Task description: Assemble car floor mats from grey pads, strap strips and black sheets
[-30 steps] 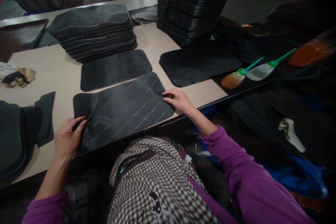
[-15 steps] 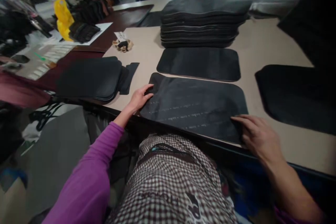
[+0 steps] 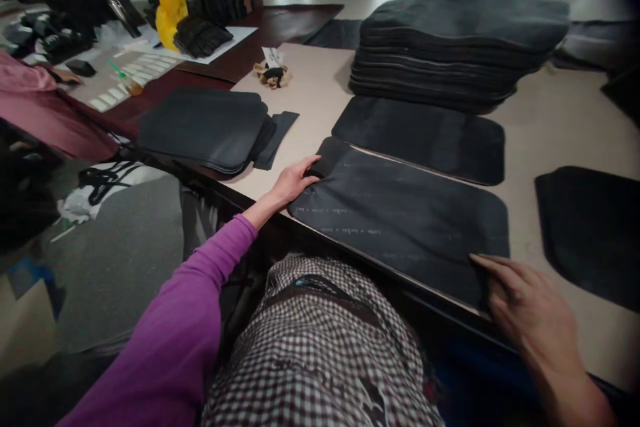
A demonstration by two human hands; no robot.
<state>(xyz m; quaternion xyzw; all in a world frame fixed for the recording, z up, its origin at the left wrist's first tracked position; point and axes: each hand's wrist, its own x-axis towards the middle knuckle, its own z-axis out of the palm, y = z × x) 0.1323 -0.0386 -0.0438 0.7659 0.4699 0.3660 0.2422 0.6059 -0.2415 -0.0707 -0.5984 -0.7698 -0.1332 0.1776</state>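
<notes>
A large black leather-like panel with rounded corners and faint rows of pale lettering lies along the front edge of the table. At its left end, my left hand grips the edge, with a dark fold between thumb and fingers. My right hand holds the panel's near right corner, fingers on top; its thumb is mostly hidden. Just beyond lies a second black panel, plain and narrower. Behind that rises a tall stack of black panels.
More black panels are piled to the left beside narrow black strips. Another black piece lies at the right. A crumpled scrap sits farther back. At the far left, a person's pink sleeve shows near a yellow object.
My view has turned to the left, so the table and panels appear farther right. Both hands stay at the ends of the same panel, and diagonal creases now show across it.
</notes>
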